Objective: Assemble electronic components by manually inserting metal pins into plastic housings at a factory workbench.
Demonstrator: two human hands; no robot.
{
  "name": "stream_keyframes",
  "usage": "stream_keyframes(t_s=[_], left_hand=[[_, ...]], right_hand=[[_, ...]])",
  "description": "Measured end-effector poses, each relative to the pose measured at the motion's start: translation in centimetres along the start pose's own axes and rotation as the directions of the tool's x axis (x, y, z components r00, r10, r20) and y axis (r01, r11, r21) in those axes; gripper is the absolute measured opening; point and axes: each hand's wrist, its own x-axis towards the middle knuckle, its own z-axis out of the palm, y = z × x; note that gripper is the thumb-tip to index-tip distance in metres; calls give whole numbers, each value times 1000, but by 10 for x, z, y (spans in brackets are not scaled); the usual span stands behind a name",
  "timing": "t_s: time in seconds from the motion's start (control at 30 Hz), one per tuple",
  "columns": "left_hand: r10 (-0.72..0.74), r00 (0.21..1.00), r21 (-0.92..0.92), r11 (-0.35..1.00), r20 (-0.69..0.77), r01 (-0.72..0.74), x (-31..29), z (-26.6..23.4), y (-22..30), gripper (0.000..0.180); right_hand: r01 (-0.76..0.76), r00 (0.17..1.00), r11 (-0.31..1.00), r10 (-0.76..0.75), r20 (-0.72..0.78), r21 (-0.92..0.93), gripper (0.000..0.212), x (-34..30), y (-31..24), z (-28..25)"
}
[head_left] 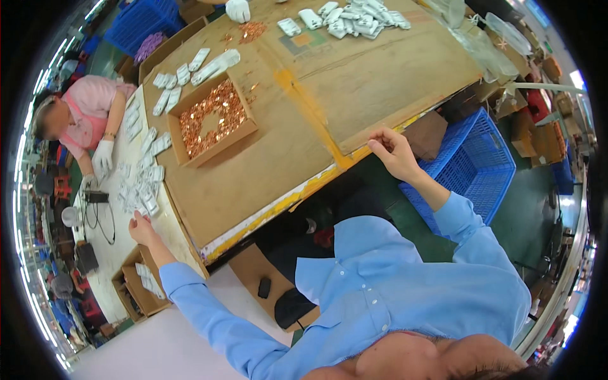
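Cardboard box (pixel 225 144) w/ copper bits (pixel 228 104) on table (pixel 285 168); smaller box (pixel 156 306) w/ white packs (pixel 149 278). L hand (pixel 144 232) at white pile (pixel 147 197), R hand (pixel 397 156) nr table edge: apart, grips unclear.

On the right, an open blue crate (pixel 469 142) stands on a green floor (pixel 400 220); far right, crumpled clear plastic (pixel 482 53) lies heaped; far left, another blue crate (pixel 142 25) sits beside a purple bundle (pixel 149 47); left, a white round container (pixel 70 217) stands near a black box (pixel 96 196); nearer, a small dark object (pixel 264 287) rests on brown cardboard (pixel 244 268).
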Motion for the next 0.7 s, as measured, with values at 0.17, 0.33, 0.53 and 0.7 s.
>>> stream_keyframes(t_s=[0.17,0.33,0.53,0.7], left_hand=[[468,878,530,772,-100,-352,-46,24,32,54],[381,911,62,917,160,-394,-145,15,84,39],[255,938,-271,944,236,-189,-281,-10,108,27],[34,957,-347,935,287,70,-356,-18,96,21]], right_hand=[[32,996,988,-44,-83,-150,13,21,10,-44],[142,976,866,-205,-80,-480,18,111,15,-80],[225,959,493,-266,101,-840,28,249,-6,-62],[312,929,28,-217,299,-950,23,348,-10,-17]])
